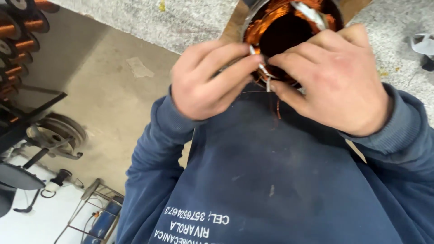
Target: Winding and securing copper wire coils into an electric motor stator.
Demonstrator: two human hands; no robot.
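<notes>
- The stator (289, 31), a round metal shell packed with copper windings, sits at the top centre of the frame on the speckled grey surface (181, 18), with a piece of cardboard (233, 29) under it.
- The left hand (205, 83), left of centre, is curled, with thumb and forefinger pressed together on a thin white-sleeved lead (258, 61) at the stator's near rim.
- The right hand (334, 79), right of centre, closes its fingers toward the same spot; thumb and forefinger tips meet the left hand's, pinching the lead and fine copper wire (276, 108) that trails down over the dark blue sweatshirt (271, 180).
- Both hands are pinched shut, fingertips nearly touching each other just below the stator's opening.
- A white strip (312, 13) lies across the windings inside the bore.
- Risk, as a judgement: the copper strands look thin, so a hard tug or sharp bend could snap one or scrape its enamel against the metal rim.
- The sleeve could slide off the lead if the pinch slackens.
- The stator rests near the surface's edge; a pull toward the body could drag it off the cardboard.
- Spools (18, 36) of copper wire fill the upper left; a wheel-like part (56, 135) lies on the floor at the left.
</notes>
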